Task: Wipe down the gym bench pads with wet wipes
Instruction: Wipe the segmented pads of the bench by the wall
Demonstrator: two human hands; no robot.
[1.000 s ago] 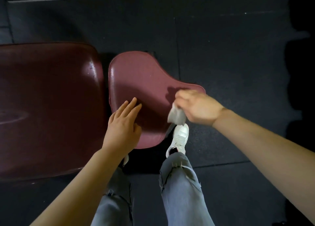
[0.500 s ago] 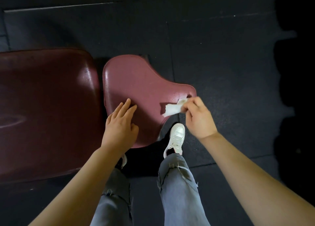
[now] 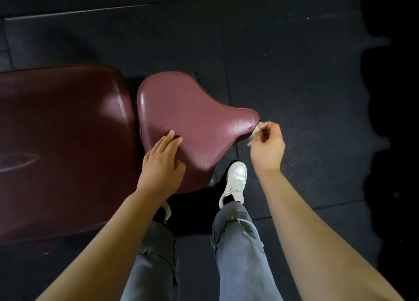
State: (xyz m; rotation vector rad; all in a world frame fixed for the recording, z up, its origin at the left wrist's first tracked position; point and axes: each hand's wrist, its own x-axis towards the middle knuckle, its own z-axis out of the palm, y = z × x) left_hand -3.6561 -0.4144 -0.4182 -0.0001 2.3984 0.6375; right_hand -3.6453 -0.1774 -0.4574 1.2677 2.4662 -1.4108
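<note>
The wet wipe has gone from the top of the seat pad to its right tip.

Half a second ago the right hand [image 3: 267, 146] held the wet wipe [image 3: 254, 134] over the seat pad [image 3: 192, 123]; now its curled fingers [image 3: 271, 128] pinch the crumpled wipe against the narrow right corner, at the edge. The left hand [image 3: 162, 162] stays flat on the pad, fingers straight, holding nothing. The top looks shiny, so probably the edges are in work; the long back pad [image 3: 63, 141] at left likely remains.

Gym, maroon bench pads [image 3: 192, 128], black rubber floor tiles [image 3: 294, 73]
</note>
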